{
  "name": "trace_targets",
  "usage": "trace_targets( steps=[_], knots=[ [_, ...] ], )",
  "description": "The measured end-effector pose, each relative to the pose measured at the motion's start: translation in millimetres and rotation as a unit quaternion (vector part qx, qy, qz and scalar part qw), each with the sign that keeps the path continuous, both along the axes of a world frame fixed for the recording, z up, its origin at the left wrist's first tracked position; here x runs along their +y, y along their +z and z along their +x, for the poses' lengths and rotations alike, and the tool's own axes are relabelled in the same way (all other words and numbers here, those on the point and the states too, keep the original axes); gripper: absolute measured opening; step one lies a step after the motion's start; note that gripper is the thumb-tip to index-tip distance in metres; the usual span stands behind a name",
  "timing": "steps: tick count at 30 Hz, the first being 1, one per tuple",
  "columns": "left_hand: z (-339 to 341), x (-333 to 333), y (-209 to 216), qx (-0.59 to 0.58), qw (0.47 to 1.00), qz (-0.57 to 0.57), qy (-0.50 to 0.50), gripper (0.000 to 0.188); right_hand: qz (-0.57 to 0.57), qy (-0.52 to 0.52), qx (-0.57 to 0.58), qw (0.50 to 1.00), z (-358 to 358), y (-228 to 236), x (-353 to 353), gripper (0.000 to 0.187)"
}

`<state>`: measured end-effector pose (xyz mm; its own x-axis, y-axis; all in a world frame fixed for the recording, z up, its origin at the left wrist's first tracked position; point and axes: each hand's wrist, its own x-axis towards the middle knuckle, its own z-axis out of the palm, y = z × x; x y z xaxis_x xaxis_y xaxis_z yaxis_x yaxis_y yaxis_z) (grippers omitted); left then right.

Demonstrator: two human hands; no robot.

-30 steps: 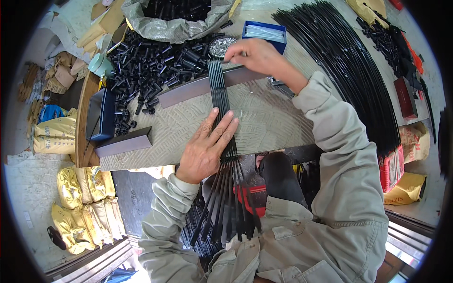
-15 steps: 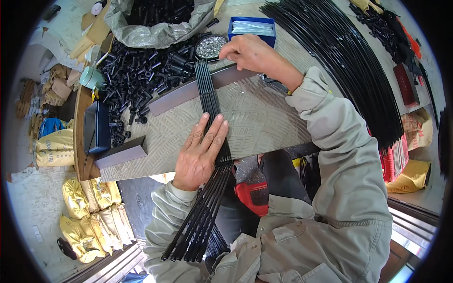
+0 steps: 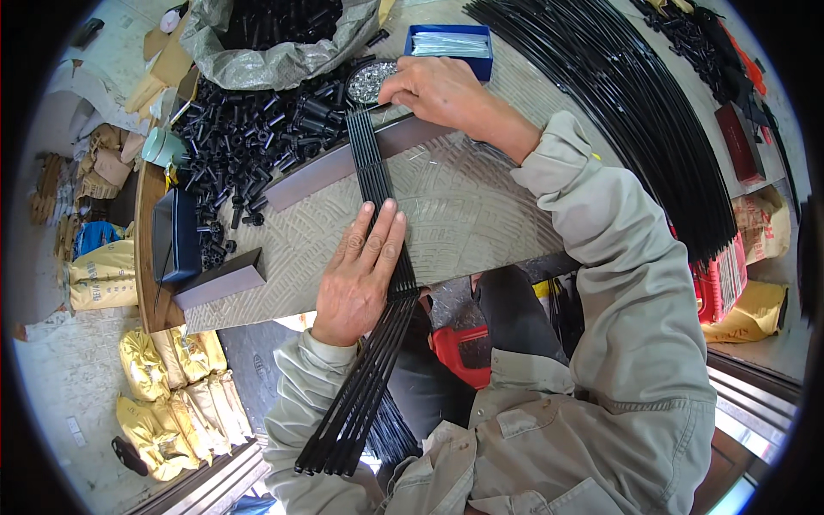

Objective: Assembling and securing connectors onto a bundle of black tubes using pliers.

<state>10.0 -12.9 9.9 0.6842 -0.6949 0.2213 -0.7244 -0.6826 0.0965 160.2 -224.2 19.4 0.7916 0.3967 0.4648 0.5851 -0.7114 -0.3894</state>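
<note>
The left hand (image 3: 350, 292) lies palm-down on a row of rods (image 3: 367, 163), fingers stretched out and close together. The right hand (image 3: 451, 93) curls at the row's far end, thumb and forefinger nearly meeting; whether they pinch anything cannot be told. Small black fittings (image 3: 249, 133) heap beside a crinkled grey sack (image 3: 283, 67); the slim black rods cross a smooth metal bar (image 3: 313, 178); silvery bits (image 3: 369, 84) lie near the right fingers. Yellow bags (image 3: 172, 412) rest on the pale floor (image 3: 69, 378), left of the desk (image 3: 472, 206), whose grooved top the rods overhang at the near edge.
</note>
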Motion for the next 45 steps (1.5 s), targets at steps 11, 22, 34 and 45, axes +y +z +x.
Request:
trace_targets(
  steps=[11, 22, 34, 45],
  knots=[
    [-3, -2, 4, 0.02, 1.0, 0.005, 0.013, 0.077, -0.015, 0.025, 0.005, 1.0, 3, -3, 2, 0.009],
    [-2, 2, 4, 0.035, 0.999, -0.02, -0.008, 0.077, -0.037, 0.058, -0.058, 0.996, 10, -5, 10, 0.009],
    [1, 7, -4, 0.011, 0.999, -0.027, -0.017, 0.079, -0.082, 0.021, -0.032, 0.996, 11, -8, 1, 0.012],
    [-3, 5, 2, 0.024, 1.0, -0.015, 0.011, 0.079, -0.114, -0.183, -0.024, 0.976, 42, 24, -69, 0.012]
  ],
)
